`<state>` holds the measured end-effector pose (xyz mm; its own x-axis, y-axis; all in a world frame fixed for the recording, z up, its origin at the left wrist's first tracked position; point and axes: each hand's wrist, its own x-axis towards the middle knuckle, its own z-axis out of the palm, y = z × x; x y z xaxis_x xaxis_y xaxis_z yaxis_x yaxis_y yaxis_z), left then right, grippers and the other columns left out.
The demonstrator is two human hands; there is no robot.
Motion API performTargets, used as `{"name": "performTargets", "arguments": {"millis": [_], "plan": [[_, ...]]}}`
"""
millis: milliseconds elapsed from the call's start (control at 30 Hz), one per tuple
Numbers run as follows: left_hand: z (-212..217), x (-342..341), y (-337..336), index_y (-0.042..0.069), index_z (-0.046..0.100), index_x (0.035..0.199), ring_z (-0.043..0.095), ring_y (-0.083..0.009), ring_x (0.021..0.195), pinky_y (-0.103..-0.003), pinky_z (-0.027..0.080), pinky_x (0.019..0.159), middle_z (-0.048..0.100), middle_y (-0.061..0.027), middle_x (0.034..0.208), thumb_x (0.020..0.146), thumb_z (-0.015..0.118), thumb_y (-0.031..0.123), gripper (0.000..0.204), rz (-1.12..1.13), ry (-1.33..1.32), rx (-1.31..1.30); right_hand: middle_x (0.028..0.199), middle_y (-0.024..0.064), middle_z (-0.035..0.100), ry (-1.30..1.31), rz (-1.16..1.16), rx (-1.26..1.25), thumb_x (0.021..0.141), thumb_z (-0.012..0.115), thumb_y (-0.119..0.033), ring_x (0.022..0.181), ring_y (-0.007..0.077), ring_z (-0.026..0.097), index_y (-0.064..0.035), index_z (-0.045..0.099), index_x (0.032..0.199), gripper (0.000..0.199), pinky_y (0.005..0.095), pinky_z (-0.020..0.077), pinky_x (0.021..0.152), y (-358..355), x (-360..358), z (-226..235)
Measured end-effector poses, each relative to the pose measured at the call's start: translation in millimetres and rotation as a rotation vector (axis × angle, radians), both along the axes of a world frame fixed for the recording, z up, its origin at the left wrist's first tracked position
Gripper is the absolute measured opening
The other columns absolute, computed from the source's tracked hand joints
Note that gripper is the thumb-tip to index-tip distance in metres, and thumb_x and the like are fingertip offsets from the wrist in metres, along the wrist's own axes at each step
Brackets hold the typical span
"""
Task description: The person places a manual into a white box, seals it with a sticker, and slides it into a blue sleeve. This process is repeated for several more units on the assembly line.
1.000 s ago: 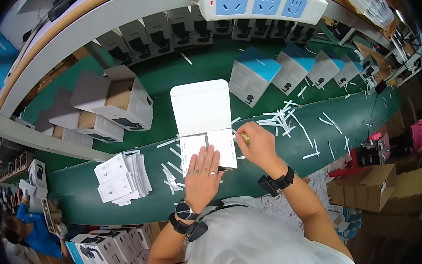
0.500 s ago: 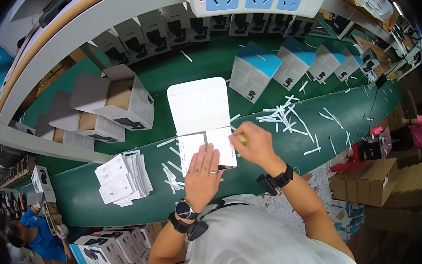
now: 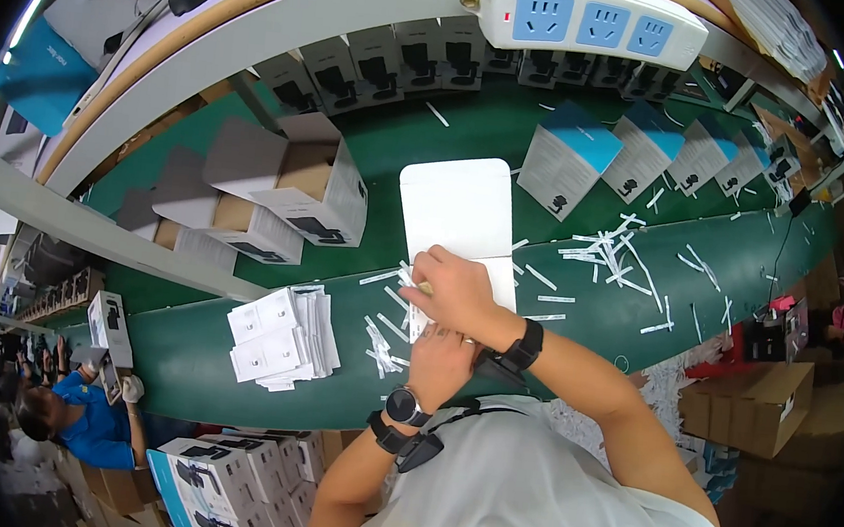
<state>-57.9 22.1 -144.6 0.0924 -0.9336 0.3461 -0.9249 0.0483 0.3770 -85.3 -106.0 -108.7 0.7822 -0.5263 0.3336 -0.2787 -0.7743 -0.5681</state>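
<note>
A white cardboard box stands in front of me with its lid flap raised at the back. My right hand is closed over the box's near left part, around a small yellowish thing whose kind I cannot make out. Below it, my left hand rests on the near side of the box. Its fingers look laid out flat, though the right hand and wrist cover their tips. White paper strips lie just left of the box.
A stack of white printed sheets lies to the left. Open boxes stand behind it, and closed blue-topped boxes at the back right. More strips litter the green table. A power strip hangs overhead. A person works far left.
My right hand has moved from the box's right side across to its left, now over my left hand. My left hand has slid nearer to me. The whole view has shifted.
</note>
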Motion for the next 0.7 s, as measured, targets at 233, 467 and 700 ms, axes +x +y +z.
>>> {"name": "performTargets", "arguments": {"millis": [233, 467, 700], "plan": [[15.0, 0.3, -3.7, 0.000, 0.049, 0.143, 0.044, -0.0331, 0.140, -0.043, 0.039, 0.114, 0.045, -0.0190, 0.152, 0.084, 0.073, 0.023, 0.068, -0.020, -0.100, -0.023, 0.094, 0.0019, 0.063, -0.666, -0.376, 0.839, 0.104, 0.036, -0.060, 0.075, 0.0080, 0.050, -0.0052, 0.061, 0.106, 0.060, 0.0224, 0.0391, 0.059, -119.2, -51.2, 48.4], [35.6, 24.2, 1.5, 0.001, 0.059, 0.132, 0.054, -0.0362, 0.128, -0.045, 0.043, 0.106, 0.055, -0.0196, 0.140, 0.086, 0.073, 0.039, 0.061, -0.097, 0.158, -0.010, 0.095, 0.0066, 0.072, 0.060, 0.500, 0.649, 0.104, 0.047, -0.040, 0.088, 0.0219, 0.067, -0.0059, 0.075, 0.104, 0.044, 0.0345, 0.0523, 0.080, -89.7, -72.6, 48.5], [14.5, 33.6, 13.8, 0.005, 0.066, 0.119, 0.067, -0.0266, 0.103, -0.036, 0.051, 0.089, 0.069, -0.0123, 0.116, 0.086, 0.075, 0.014, 0.035, -0.070, 1.071, -0.021, 0.084, 0.0032, 0.062, 0.017, 0.347, 0.095, 0.086, 0.073, -0.033, 0.072, 0.0265, 0.063, -0.0114, 0.064, 0.088, 0.024, 0.0374, 0.0485, 0.059, -33.6, -75.1, 54.1]]}}
